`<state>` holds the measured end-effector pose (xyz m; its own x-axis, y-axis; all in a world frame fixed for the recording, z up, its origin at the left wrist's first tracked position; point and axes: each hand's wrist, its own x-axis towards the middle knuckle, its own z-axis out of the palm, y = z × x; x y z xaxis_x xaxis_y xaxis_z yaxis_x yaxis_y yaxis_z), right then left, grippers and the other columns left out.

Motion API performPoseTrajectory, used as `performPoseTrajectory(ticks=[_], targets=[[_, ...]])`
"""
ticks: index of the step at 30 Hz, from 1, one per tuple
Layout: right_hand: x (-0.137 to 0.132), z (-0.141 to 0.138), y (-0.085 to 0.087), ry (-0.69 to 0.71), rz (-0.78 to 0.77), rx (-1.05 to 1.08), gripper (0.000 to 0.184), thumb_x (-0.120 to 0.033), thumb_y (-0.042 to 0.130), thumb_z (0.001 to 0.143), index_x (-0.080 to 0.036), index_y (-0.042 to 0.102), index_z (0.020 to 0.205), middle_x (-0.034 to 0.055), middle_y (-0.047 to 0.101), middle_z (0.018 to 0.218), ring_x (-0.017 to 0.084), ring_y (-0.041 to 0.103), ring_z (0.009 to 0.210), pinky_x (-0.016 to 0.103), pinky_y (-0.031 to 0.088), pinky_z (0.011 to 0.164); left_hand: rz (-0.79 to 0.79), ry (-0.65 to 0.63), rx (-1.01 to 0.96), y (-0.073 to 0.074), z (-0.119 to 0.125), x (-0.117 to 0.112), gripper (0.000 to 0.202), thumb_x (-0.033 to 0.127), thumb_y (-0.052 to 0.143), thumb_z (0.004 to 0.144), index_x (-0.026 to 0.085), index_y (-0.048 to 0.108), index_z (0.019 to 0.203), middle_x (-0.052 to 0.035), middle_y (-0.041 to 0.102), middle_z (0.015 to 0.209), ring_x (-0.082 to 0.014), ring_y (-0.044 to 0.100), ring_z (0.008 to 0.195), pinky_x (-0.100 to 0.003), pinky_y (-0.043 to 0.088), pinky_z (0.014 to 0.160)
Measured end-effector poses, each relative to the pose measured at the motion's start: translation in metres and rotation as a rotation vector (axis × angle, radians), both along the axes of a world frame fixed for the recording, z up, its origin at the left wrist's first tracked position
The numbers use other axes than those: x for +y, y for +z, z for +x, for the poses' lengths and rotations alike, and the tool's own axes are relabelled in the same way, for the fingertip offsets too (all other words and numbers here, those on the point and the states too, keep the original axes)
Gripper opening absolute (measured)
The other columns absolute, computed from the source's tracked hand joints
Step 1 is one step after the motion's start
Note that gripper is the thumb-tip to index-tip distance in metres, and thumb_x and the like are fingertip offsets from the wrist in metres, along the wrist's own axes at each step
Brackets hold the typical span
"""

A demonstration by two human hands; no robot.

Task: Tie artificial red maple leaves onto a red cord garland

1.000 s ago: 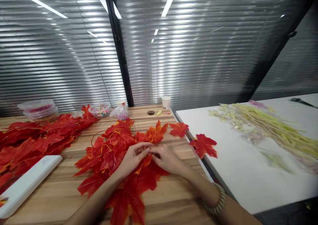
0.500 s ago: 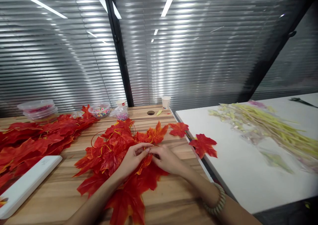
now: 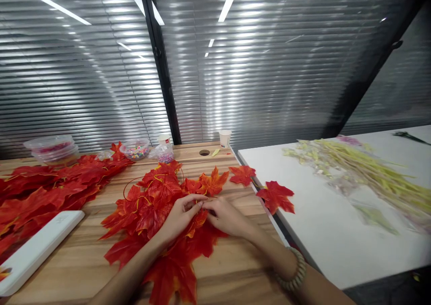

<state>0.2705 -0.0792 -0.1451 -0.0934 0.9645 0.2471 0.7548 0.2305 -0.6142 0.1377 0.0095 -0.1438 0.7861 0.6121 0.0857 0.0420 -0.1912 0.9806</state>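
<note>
My left hand (image 3: 183, 213) and my right hand (image 3: 222, 213) meet fingertip to fingertip over a heap of red artificial maple leaves (image 3: 151, 206) on the wooden table. Both are closed in a pinch. What lies between the fingertips is too small and covered to make out; an orange-red leaf (image 3: 197, 224) hangs just below them. Thin stems or cords loop out of the heap on its left side. Beyond my hands an orange maple leaf (image 3: 213, 181) rests on the wood. Two more red leaves, one at the table's edge (image 3: 242, 175) and one across the gap (image 3: 276, 196), lie to the right.
A larger pile of red leaves (image 3: 60, 183) and a white power-bank-like slab (image 3: 40, 251) are on the left. Bead tubs (image 3: 135, 149), a jar of beads (image 3: 165, 154) and paper cups (image 3: 225, 139) stand at the back. Yellow stems (image 3: 377, 170) lie on the white table (image 3: 319, 233).
</note>
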Motion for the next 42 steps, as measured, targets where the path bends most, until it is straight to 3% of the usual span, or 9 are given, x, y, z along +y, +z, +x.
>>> performPoseTrajectory(ticks=[21,28,42], targets=[[0.0004,0.0012,-0.0040,-0.006,-0.037,-0.029,0.020,-0.007,0.044,0.075,-0.014,0.062,0.075,0.0051,0.067,0.080,0.013,0.057,0.064,0.020,0.035,0.059,0.081,-0.004,0.020,-0.0086,0.0023,0.0028,0.022,0.022,0.053,0.076,0.015,0.066,0.093,-0.0069,0.067,0.093,-0.0181,0.061,0.086,-0.027,0.045,0.080],[0.0004,0.0012,-0.0041,0.003,0.027,-0.009,0.019,-0.008,0.042,0.076,-0.014,0.060,0.077,0.0050,0.066,0.081,0.012,0.057,0.066,0.019,0.036,0.059,0.055,0.020,0.003,-0.0066,0.0034,0.0028,0.019,0.024,0.055,0.074,0.015,0.066,0.087,-0.0057,0.068,0.086,-0.0182,0.062,0.083,-0.026,0.046,0.078],[0.0002,0.0005,-0.0022,-0.006,0.013,-0.025,0.018,-0.009,0.042,0.078,-0.014,0.059,0.075,0.0052,0.065,0.079,0.013,0.057,0.065,0.020,0.035,0.059,0.064,0.049,0.006,-0.0020,0.0034,-0.0002,0.019,0.025,0.056,0.074,0.014,0.065,0.085,-0.0062,0.068,0.084,-0.0190,0.062,0.081,-0.028,0.047,0.076]])
